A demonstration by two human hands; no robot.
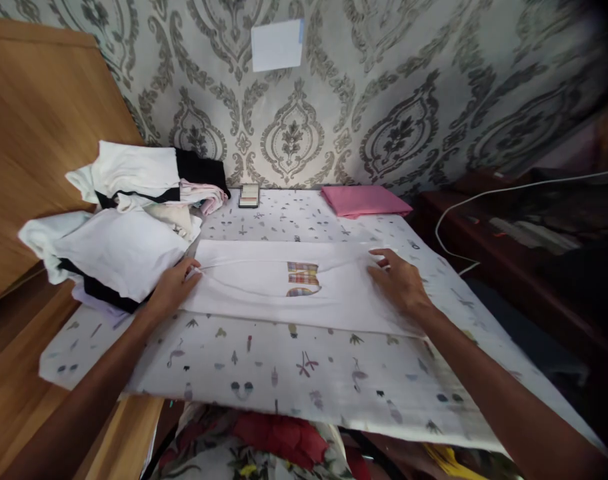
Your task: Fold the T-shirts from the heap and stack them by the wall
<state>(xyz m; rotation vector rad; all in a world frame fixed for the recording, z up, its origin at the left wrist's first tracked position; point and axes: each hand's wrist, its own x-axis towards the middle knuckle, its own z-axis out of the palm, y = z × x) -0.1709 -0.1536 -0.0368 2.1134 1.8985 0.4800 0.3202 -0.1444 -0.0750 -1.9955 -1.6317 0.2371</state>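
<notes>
A white T-shirt lies folded into a long strip across the patterned cover, a plaid patch design near its middle. Soft creases run from its left end towards that design. My left hand pinches the left end of the shirt between thumb and fingers. At the other end, my right hand rests on the fabric, its thumb and fingers apart. Just left of my left hand is a heap of clothes with white, black and pastel pieces.
Against the wall, a folded pink cloth lies at the back right and a small framed box at the back centre. A wooden panel stands on the left. A white cable hangs over dark furniture on the right.
</notes>
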